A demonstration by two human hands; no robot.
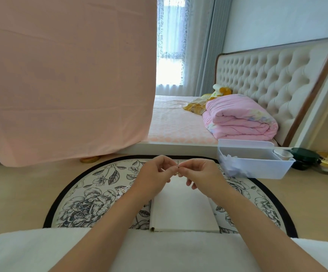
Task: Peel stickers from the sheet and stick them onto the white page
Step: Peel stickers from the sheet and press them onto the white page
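Left of the round floral mat (92,193), a pink sheet (67,75) hangs over the pale wood floor (12,193). On the mat lies the white page (180,209), and above it the left hand (153,177) and right hand (202,173) meet, both pinching a tiny sticker (178,167) in their fingertips. Behind the mat stands a bed (171,122) with a folded pink quilt (237,118), and to the mat's right a white plastic bin (257,165).
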